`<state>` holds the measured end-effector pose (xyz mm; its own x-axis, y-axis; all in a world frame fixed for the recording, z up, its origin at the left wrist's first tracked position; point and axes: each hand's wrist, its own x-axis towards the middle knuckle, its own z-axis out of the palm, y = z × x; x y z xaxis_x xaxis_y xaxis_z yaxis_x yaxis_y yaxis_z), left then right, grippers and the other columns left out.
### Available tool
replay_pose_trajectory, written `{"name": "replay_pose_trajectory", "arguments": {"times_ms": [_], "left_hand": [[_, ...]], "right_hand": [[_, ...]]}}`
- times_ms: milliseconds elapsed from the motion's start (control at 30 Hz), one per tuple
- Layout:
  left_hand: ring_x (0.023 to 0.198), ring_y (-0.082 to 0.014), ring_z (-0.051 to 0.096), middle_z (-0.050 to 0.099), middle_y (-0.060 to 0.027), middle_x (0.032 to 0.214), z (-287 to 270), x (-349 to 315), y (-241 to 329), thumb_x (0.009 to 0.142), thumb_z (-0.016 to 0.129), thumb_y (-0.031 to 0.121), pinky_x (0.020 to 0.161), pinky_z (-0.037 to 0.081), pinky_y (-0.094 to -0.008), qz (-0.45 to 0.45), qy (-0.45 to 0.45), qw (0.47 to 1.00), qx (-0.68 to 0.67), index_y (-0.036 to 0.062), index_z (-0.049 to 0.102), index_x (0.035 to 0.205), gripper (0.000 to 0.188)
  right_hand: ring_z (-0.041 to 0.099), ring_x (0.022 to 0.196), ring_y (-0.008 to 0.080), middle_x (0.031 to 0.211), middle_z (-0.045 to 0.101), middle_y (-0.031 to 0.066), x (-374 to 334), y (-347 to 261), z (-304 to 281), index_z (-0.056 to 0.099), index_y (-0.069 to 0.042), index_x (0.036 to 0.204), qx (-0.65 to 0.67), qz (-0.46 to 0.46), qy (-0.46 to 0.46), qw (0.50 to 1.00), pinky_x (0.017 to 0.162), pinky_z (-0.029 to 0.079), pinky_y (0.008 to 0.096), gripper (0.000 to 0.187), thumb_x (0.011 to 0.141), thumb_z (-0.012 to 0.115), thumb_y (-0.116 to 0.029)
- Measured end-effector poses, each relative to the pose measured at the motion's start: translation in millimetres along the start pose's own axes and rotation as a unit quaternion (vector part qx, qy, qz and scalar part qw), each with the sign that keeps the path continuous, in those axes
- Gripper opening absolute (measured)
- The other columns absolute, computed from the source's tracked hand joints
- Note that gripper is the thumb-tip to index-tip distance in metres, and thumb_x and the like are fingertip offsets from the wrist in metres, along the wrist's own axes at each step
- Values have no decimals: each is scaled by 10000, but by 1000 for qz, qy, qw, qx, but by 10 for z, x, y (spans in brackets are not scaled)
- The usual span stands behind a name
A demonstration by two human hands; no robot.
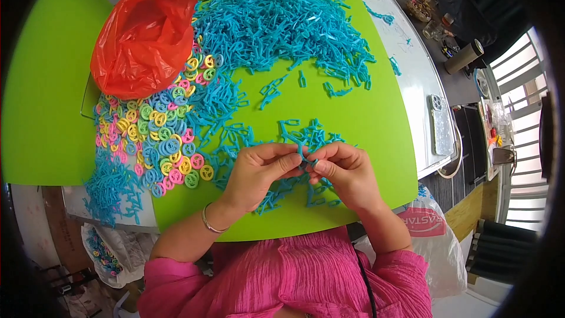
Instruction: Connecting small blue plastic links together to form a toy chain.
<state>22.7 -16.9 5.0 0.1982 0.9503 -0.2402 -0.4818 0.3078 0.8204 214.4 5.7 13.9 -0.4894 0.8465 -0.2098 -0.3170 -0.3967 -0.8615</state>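
Note:
My left hand and my right hand meet over the near part of the green board. Thumbs and forefingers are pinched around a small blue plastic piece, part of which the fingertips cover. Loose blue forked pieces lie just beyond and beneath my hands. To the left, a heap of small spoked rings in pink, yellow, green and blue spreads over the board.
A large pile of blue pieces covers the board's far side. An open red plastic bag stands at the far left. On the white table at right lies a phone. Plastic bags hang below both sides.

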Motion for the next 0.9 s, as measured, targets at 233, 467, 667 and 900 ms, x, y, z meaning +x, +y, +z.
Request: {"name": "replay_pose_trajectory", "arguments": {"times_ms": [233,467,667,900], "left_hand": [[902,-205,650,651,-139,1038,13,-22,-12,872,587,-7,791,573,-341,14,8,997,77,-15,638,1017,154],[879,-177,653,668,-112,984,30,-14,-13,866,598,-12,772,566,-298,26,11,999,45,-25,647,988,133],[743,-144,661,693,-112,829,26,-55,-60,805,676,-18,678,528,-240,250,61,901,348,-52,671,881,83],[666,-126,654,691,-112,759,52,-51,52,761,714,-15,592,506,-233,263,52,874,405,-31,685,819,67]], "right_hand": [[619,745,124,870,653,62,0,1,-7,622,34,975,0,-9,0,1000,706,514,254,130,883,607,-56],[617,754,122,872,655,65,-17,-13,23,623,34,972,-5,1,2,1000,712,513,252,128,879,611,-52],[635,734,156,839,656,97,-48,23,67,627,47,924,-143,-62,56,986,682,540,284,94,841,635,3],[635,730,165,844,659,122,-53,58,58,620,55,905,-124,-64,24,990,676,538,284,76,840,629,16]]}}
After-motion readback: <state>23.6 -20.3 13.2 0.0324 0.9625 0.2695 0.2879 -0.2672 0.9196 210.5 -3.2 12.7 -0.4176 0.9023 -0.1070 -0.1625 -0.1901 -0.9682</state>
